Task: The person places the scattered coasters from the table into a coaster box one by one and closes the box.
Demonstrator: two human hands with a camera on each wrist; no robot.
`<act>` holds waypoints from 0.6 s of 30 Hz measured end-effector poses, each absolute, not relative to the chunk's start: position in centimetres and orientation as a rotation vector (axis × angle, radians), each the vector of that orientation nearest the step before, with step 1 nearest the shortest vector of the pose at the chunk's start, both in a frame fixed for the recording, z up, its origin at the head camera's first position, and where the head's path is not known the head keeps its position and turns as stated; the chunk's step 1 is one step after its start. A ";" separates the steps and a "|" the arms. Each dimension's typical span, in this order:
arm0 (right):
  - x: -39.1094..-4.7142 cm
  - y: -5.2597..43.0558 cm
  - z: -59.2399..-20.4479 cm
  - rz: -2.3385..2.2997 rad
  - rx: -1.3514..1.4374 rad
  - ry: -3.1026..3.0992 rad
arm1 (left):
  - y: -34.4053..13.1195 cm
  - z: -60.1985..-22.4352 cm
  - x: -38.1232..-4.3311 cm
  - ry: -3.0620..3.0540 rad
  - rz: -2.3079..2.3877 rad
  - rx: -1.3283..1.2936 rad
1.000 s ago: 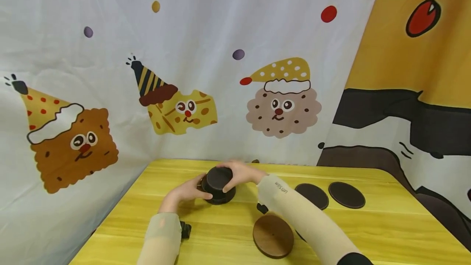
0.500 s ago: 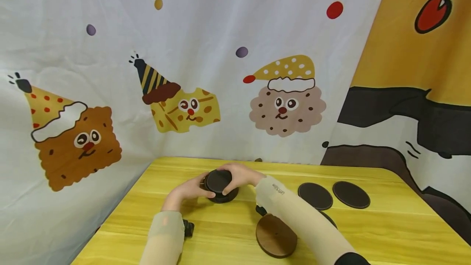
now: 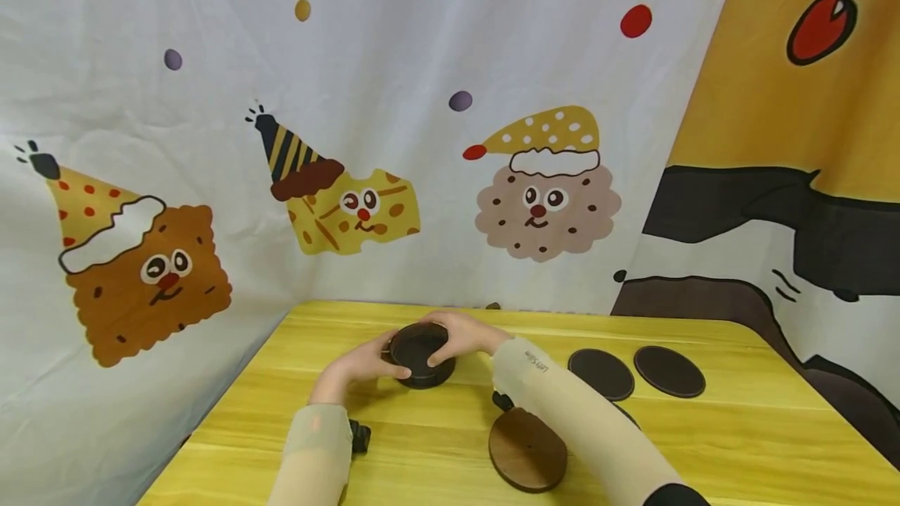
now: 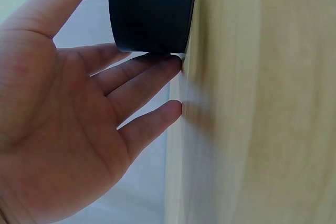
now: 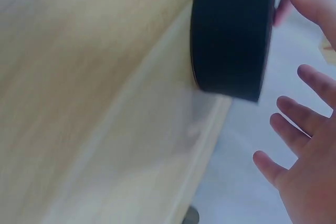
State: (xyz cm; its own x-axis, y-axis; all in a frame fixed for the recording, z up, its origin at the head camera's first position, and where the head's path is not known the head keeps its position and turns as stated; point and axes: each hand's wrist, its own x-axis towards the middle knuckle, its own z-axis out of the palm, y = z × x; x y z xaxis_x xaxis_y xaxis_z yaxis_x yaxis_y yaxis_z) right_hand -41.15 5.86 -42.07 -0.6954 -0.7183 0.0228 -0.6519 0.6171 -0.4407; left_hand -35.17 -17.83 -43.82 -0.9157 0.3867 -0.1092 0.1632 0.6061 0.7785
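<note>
A round black coaster holder [image 3: 420, 350] stands on the wooden table, with a dark disc inside its rim. My left hand [image 3: 360, 363] holds the holder from the left; in the left wrist view its fingertips [image 4: 173, 66] rest against the lower side of the black wall [image 4: 152, 11]. Over the right side of the holder is my right hand [image 3: 460, 336], holding nothing. The right wrist view shows its fingers [image 5: 296, 114] spread apart, a gap away from the holder's side [image 5: 231, 40].
Two dark round coasters [image 3: 601, 374] lie flat to the right, and a third [image 3: 624, 412] is mostly hidden by the right sleeve [image 3: 576, 412]. A brown wooden disc [image 3: 527, 450] lies nearer me. Behind the table [image 3: 422, 443] hangs a cartoon-printed cloth [image 3: 436, 37].
The dark coaster that my right hand held above the holder has gone down inside it, and the right fingers have let go. My left hand stays at the holder.
</note>
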 end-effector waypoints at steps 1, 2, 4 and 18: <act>-41.1 6.4 -41.9 -0.656 -1.129 2.679 | -17.7 -43.8 -35.2 2.566 1.207 0.455; -41.1 7.0 -41.6 -0.677 -1.117 2.675 | -17.6 -43.8 -35.3 2.565 1.205 0.461; -41.1 8.3 -41.1 -0.701 -1.099 2.690 | -17.6 -43.8 -35.3 2.562 1.213 0.463; -39.8 23.3 -39.1 -0.964 -0.876 2.816 | -18.0 -43.7 -34.8 2.534 1.245 0.547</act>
